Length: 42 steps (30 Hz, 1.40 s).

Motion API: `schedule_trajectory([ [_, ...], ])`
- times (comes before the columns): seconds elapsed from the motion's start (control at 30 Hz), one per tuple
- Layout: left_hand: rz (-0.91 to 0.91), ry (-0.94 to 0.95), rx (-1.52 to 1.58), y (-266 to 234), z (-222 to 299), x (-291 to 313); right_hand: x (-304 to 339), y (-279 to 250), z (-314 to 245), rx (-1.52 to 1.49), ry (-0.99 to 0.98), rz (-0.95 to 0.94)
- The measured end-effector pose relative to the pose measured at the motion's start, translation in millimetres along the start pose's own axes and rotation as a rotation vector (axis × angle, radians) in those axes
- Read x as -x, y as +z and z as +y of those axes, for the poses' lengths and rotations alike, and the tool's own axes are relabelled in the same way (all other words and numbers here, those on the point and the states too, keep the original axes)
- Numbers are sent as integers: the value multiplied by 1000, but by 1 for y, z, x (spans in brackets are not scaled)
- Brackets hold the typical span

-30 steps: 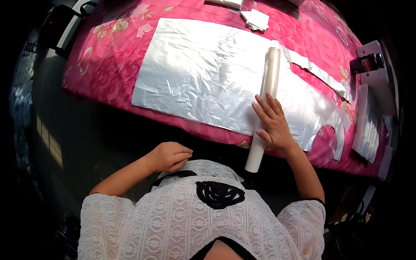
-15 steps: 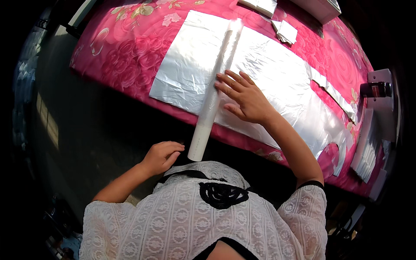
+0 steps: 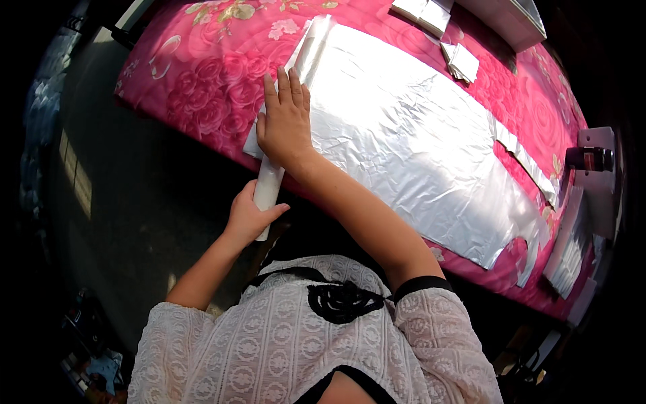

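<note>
A long white roll [image 3: 270, 180], apparently a tube wound with thin clear film, lies across the left end of silvery white plastic sheets [image 3: 397, 101]. Its near end juts past the table edge toward me. My left hand [image 3: 247, 214] grips that near end, with the thumb on its right and the other fingers partly hidden. Flat on the roll rests my right hand [image 3: 286, 128], its fingers stretched toward the far side. At the sheets' right end is a cut-out gap beside a folded strip [image 3: 526, 161].
A pink floral cloth [image 3: 202, 87] covers the table. At the back are small stacks of folded white pieces [image 3: 461, 62] and a white box [image 3: 508, 23]. A dark cylinder [image 3: 589, 159] and a white layered stack [image 3: 564, 236] stand at the right edge.
The roll has moved left across the sheets to their left end, and my right hand went with it. My left hand, earlier apart from the roll, has taken hold of its near end.
</note>
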<state>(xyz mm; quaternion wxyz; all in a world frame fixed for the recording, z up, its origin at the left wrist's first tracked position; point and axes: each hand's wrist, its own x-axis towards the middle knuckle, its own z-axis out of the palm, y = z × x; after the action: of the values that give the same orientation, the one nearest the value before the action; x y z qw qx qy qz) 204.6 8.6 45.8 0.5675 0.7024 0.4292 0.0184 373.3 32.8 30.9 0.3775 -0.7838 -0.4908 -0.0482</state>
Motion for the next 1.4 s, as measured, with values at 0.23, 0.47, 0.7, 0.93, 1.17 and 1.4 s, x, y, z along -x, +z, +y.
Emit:
schedule_trajectory([
  [0.23,-719,-24,938,15,26,18,-4,-79,31,-1621,688,-336],
  [0.47,-508,-78,584,39,56,16,17,-134,62,-1222,624,-226],
  [0.7,-584,17,561,52,73,22,80,-158,78,-1516,687,-253],
  [0.93,-609,40,563,65,90,25,106,-174,84,-1399,611,-290],
  [1.17,-891,-22,636,72,93,27,110,-190,81,-1630,633,-468],
  [1.4,-907,-47,750,80,93,19,105,-212,70,-1664,591,-370],
])
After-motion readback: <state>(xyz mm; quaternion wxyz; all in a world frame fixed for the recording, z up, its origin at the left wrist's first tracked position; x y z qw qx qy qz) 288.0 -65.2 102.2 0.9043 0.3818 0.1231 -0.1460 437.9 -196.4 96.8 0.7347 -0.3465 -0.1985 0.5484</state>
